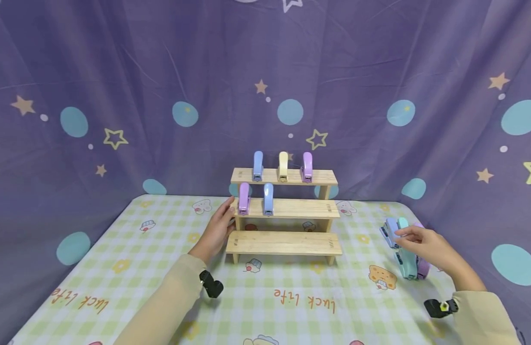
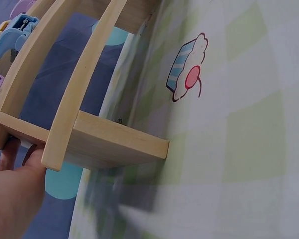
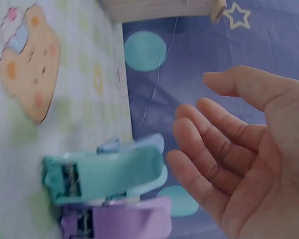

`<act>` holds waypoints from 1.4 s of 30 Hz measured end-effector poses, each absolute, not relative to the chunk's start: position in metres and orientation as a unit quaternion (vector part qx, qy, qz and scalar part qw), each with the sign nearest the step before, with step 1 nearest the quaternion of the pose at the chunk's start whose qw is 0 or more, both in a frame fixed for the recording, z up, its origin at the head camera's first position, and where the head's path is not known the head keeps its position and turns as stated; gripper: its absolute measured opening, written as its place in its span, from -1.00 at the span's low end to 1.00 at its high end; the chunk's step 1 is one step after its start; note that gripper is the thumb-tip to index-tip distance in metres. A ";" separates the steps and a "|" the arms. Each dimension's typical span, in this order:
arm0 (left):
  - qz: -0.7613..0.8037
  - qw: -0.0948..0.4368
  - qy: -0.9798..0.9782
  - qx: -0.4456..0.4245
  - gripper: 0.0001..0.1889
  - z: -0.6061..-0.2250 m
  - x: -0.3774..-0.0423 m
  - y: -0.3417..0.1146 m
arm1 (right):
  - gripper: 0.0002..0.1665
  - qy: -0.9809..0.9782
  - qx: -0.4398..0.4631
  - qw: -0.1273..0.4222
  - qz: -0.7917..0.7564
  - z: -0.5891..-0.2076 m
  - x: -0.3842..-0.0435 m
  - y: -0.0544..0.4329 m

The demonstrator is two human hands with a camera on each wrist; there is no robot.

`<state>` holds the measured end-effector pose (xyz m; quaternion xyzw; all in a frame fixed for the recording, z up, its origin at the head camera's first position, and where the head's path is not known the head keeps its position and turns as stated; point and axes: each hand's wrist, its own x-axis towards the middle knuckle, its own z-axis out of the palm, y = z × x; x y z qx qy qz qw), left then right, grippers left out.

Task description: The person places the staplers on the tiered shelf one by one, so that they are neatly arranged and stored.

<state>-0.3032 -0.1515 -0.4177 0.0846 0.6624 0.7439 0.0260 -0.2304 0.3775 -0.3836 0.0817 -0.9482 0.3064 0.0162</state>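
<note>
My left hand [image 1: 215,227] rests its fingers against the left end of a three-tier wooden stand [image 1: 287,243]. Part of its fingers is hidden beside the upright [image 2: 22,128] in the left wrist view. On the right, my right hand [image 1: 431,244] hovers over a cluster of mini staplers, its fingers loosely bent with nothing between them. That cluster has a teal stapler [image 3: 109,172], a purple stapler [image 3: 134,219], a blue stapler [image 1: 391,232] and another teal stapler [image 1: 402,223] partly hidden. The right fingertips [image 3: 179,159] are close to the front teal stapler.
On the top tier stand a blue stapler [image 1: 258,166], a cream stapler [image 1: 283,166] and a purple stapler [image 1: 307,167]. The middle tier carries a purple stapler [image 1: 244,198] and a blue stapler [image 1: 268,199] at its left. A checked cloth [image 1: 231,311] covers the table; a purple curtain [image 1: 231,62] hangs behind.
</note>
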 end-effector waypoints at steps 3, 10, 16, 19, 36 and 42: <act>0.742 0.027 0.664 0.088 -0.45 -0.418 -0.303 -0.151 | -0.47 -0.950 0.074 0.022 0.301 -0.389 -0.227 0.385; 0.736 0.028 0.671 0.086 -0.45 -0.418 -0.305 -0.152 | -0.41 -0.953 0.048 0.016 0.299 -0.398 -0.218 0.400; 0.740 0.022 0.667 0.080 -0.46 -0.419 -0.303 -0.152 | -0.35 -0.954 0.025 0.011 0.299 -0.403 -0.215 0.403; 0.740 0.023 0.667 0.085 -0.45 -0.420 -0.302 -0.152 | -0.35 -0.953 0.016 0.012 0.301 -0.404 -0.213 0.402; 0.742 0.021 0.663 0.093 -0.44 -0.422 -0.307 -0.152 | -0.29 -0.968 -0.011 0.028 0.249 -0.410 -0.211 0.403; 0.741 0.023 0.665 0.089 -0.45 -0.422 -0.306 -0.152 | -0.24 -0.968 -0.015 0.010 0.251 -0.412 -0.212 0.401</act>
